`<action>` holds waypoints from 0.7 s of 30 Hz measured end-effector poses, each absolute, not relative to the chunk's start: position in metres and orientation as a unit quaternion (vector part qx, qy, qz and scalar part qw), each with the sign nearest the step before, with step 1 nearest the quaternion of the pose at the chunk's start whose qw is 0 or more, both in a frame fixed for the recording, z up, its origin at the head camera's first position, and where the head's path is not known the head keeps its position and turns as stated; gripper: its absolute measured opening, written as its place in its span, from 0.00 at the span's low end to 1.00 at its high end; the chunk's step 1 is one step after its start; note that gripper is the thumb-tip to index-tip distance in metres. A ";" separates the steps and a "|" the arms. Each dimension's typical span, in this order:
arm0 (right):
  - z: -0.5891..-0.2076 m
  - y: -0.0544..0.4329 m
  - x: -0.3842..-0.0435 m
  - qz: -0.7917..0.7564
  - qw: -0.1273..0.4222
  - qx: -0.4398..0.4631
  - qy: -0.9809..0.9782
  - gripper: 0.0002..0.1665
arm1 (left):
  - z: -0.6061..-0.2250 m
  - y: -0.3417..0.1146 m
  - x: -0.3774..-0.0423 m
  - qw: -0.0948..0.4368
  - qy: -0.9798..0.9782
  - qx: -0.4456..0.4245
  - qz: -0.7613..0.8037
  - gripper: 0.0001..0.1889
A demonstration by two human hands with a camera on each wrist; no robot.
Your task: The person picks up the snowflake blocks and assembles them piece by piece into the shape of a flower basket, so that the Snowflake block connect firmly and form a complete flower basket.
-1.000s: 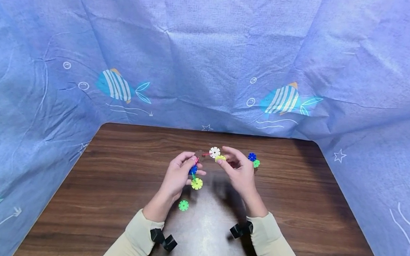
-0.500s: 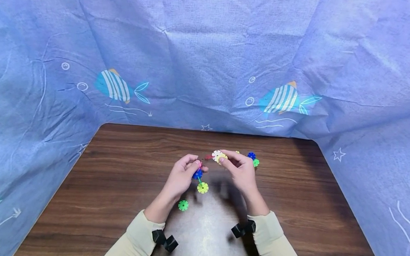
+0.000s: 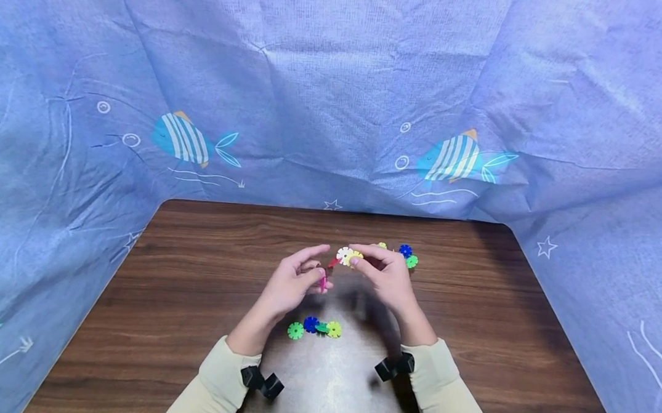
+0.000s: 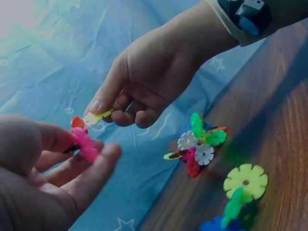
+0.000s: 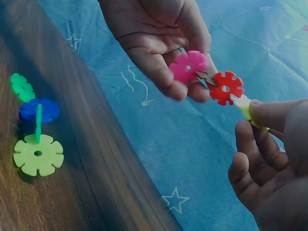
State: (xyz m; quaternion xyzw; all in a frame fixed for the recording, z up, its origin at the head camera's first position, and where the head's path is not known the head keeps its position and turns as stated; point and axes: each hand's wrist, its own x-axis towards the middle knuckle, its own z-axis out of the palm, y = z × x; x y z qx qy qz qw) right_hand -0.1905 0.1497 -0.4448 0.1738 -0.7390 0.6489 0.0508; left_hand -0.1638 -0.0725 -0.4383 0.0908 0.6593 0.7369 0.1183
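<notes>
Both hands hold one chain of notched plastic discs above the table. My left hand holds the pink disc at one end, its thumb and fingers about it. A brown disc seen edge-on links pink to a red disc, followed by a white disc. At the other end, my right hand pinches a yellow disc between thumb and fingers. On the table below lies a short chain of a blue disc, an upright green disc and a yellow-green disc.
Left of the short chain lies a loose green disc. A cluster of multicoloured discs sits farther back, partly hidden behind my right hand in the head view. A blue fish-print cloth hangs behind the wooden table.
The blue, green and yellow-green chain has left my left hand and now lies on the table. My left index finger has straightened; the right hand keeps its pinch on the yellow disc.
</notes>
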 end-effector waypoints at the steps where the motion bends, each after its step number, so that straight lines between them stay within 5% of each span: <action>1: -0.445 0.150 -0.191 0.646 0.048 0.178 -0.741 0.15 | -0.438 -0.073 -0.164 0.123 0.664 0.097 0.731 0.27; 21: -0.448 0.145 -0.193 0.593 0.155 0.180 -0.769 0.09 | -0.434 -0.073 -0.161 0.122 0.670 0.087 0.727 0.29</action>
